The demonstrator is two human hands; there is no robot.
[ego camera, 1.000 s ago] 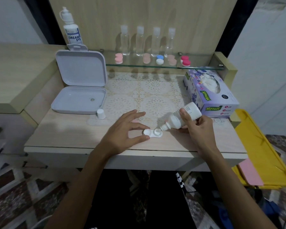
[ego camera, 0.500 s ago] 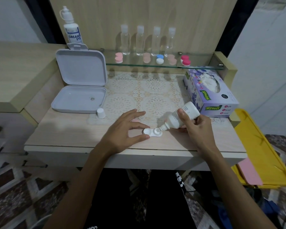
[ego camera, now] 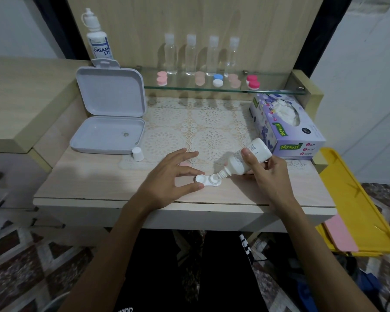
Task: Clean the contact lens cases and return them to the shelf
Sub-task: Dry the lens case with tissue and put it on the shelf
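A white contact lens case (ego camera: 208,180) lies open near the front edge of the wooden table (ego camera: 95,185). The left hand (ego camera: 167,179) pinches its left well between thumb and forefinger. The right hand (ego camera: 268,174) grips a tilted white bottle (ego camera: 245,162), nozzle at the case's right well. Behind, a tissue box (ego camera: 288,131), an open grey box (ego camera: 109,115) and a glass shelf (ego camera: 279,90) holding coloured cases (ego camera: 217,80).

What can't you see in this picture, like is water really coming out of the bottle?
Head view only:
- Liquid: the white bottle tips its nozzle into the lens case, but any drops are too small to see.
- Bottle label: print too small to read.
- Pink thing: mostly hidden behind the left hand.
- Yellow tray: partly cut off by the table.
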